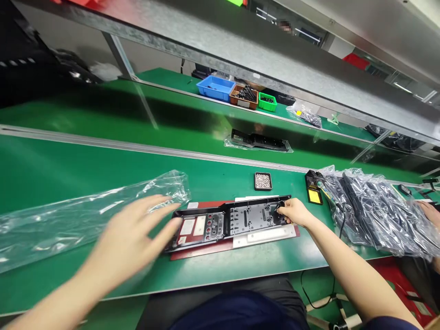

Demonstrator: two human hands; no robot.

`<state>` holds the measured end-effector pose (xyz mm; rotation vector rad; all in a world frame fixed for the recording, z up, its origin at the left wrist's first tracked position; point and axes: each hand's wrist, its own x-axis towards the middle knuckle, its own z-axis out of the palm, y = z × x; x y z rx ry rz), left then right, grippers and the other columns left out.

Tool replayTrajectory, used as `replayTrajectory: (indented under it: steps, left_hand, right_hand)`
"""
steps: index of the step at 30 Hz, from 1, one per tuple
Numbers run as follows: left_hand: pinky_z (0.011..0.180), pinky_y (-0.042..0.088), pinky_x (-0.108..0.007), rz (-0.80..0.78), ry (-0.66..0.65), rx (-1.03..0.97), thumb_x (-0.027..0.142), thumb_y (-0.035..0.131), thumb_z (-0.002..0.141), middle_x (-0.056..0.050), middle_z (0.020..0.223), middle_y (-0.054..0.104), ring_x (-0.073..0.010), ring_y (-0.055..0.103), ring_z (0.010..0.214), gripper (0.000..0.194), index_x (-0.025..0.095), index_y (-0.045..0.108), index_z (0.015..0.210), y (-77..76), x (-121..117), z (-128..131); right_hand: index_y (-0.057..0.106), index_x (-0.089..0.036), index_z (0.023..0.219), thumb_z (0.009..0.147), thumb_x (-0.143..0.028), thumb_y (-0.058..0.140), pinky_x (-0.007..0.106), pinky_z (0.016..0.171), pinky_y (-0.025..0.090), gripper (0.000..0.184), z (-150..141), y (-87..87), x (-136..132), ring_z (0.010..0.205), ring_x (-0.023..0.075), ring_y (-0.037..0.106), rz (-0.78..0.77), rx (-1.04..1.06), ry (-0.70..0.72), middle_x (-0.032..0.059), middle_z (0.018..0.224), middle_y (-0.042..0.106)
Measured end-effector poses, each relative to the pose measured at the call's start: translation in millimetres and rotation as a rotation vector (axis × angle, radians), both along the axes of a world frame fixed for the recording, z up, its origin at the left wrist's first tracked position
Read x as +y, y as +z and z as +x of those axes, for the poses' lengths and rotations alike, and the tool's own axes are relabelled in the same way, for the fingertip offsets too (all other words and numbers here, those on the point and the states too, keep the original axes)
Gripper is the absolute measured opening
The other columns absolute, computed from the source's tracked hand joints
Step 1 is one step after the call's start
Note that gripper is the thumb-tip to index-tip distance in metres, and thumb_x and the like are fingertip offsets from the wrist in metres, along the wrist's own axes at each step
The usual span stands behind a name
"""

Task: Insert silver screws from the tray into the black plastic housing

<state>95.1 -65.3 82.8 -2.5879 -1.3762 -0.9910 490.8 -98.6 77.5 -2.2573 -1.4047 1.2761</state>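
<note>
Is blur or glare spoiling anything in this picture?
Head view: the left hand looks soft, probably motion blur, while the right hand appears crisper; head view: glare streaks the plastic bags at right and the clear bag at left; head view: forearms look stretched.

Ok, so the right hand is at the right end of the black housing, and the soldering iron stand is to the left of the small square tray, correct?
Not quite: the head view shows the soldering iron stand to the right of the small square tray. The right hand is at the right end of the black housing, as you said.
</note>
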Motion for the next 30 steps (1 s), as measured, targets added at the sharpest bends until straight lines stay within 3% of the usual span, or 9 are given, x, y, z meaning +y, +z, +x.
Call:
replayTrajectory:
  steps: [3,5,10,16,20,22,24,27,30]
  left_hand:
    - [0.101,0.043,-0.045,-0.056,-0.14,0.099,0.051,0.041,0.091,-0.004,0.13,0.047,-0.0229,0.044,0.122,0.041,0.023,0.057,0.117,-16.6,-9,66]
    - [0.103,0.042,-0.047,-0.122,-0.197,0.159,0.057,0.041,0.089,-0.004,0.137,0.041,-0.0244,0.037,0.129,0.049,0.026,0.051,0.126,-22.8,-14,101]
    - [0.11,0.03,-0.056,-0.272,-0.278,0.25,0.067,0.045,0.084,-0.011,0.148,0.019,-0.0316,0.018,0.138,0.071,0.024,0.035,0.14,-33.5,-15,147]
    - [0.115,0.01,-0.059,-0.397,-0.285,0.298,0.067,0.07,0.064,-0.01,0.15,0.008,-0.0364,0.007,0.138,0.086,0.022,0.044,0.133,-38.6,-13,160]
    - [0.115,0.008,-0.058,-0.464,-0.294,0.309,0.069,0.07,0.062,-0.009,0.151,0.007,-0.0359,0.008,0.139,0.086,0.026,0.045,0.132,-35.0,-13,157]
    - [0.116,0.007,-0.058,-0.491,-0.3,0.316,0.069,0.069,0.063,-0.009,0.151,0.007,-0.0358,0.007,0.139,0.084,0.028,0.045,0.133,-32.6,-13,155]
    - [0.116,0.007,-0.057,-0.516,-0.299,0.323,0.069,0.068,0.064,-0.01,0.151,0.007,-0.0356,0.007,0.14,0.082,0.031,0.045,0.133,-30.2,-13,153]
    - [0.117,0.005,-0.054,-0.549,-0.297,0.338,0.067,0.067,0.064,-0.01,0.151,0.006,-0.0333,0.006,0.141,0.079,0.036,0.043,0.133,-26.6,-12,151]
    - [0.118,0.002,-0.053,-0.579,-0.297,0.362,0.066,0.067,0.065,-0.009,0.151,0.004,-0.0316,0.004,0.142,0.077,0.039,0.042,0.133,-22.9,-11,150]
  right_hand:
    - [0.049,0.005,0.099,0.116,-0.035,0.039,0.003,0.046,0.028,0.044,-2,-5.4,-2,0.058,0.0031,0.04,-0.015,-0.031,0.035,0.0064,0.075,0.04]
    - [0.049,0.002,0.095,0.115,-0.03,0.038,0.007,0.044,0.026,0.039,-4,-10.0,-3,0.057,0.0043,0.042,-0.01,-0.048,0.053,0.0053,0.075,0.042]
    - [0.051,0.0,0.083,0.103,-0.019,0.06,0.011,0.047,0.019,0.029,-15,-16.0,-9,0.059,0.0019,0.038,0.104,-0.248,0.024,0.0012,0.071,0.042]
    - [0.061,-0.008,0.084,0.106,-0.046,0.06,0.018,0.054,0.019,0.043,-15,7.5,-6,0.064,0.0063,0.037,0.101,-0.437,0.084,0.0005,0.074,0.044]
    - [0.065,-0.021,0.105,0.109,-0.032,0.058,0.017,0.067,0.027,0.014,-18,21.0,37,0.084,0.0094,0.043,0.262,-0.559,0.155,-0.0014,0.091,0.046]
    - [0.064,-0.021,0.111,0.107,-0.022,0.058,0.02,0.084,0.036,0.008,-24,15.8,67,0.094,0.0111,0.042,0.314,-0.566,0.256,0.0,0.1,0.044]
    - [0.062,-0.015,0.118,0.104,-0.016,0.059,0.028,0.1,0.037,0.014,-31,3.6,98,0.102,0.0137,0.04,0.313,-0.559,0.36,0.0046,0.107,0.04]
    - [0.057,-0.007,0.127,0.103,-0.019,0.062,0.036,0.104,0.038,0.027,-39,-16.7,132,0.105,0.0163,0.039,0.255,-0.554,0.465,0.0101,0.11,0.037]
    - [0.053,-0.004,0.128,0.103,-0.02,0.062,0.035,0.102,0.04,0.03,-42,-27.9,149,0.103,0.0161,0.04,0.187,-0.561,0.515,0.0114,0.109,0.036]
